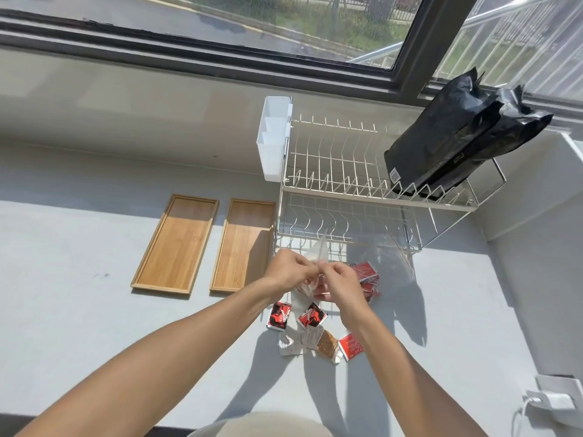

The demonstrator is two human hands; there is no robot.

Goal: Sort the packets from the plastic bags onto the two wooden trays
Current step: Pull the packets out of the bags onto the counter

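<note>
Both my hands are up over the tabletop, my left hand and right hand pinching the top of a clear plastic bag between fingertips, right in front of the wire dish rack. Loose packets lie scattered just below my wrists, more red ones sit in a second bag to the right. The two wooden trays lie bare side by side to the left.

Grey counter: two wooden trays, dish rack, scattered packets, charger.
</note>
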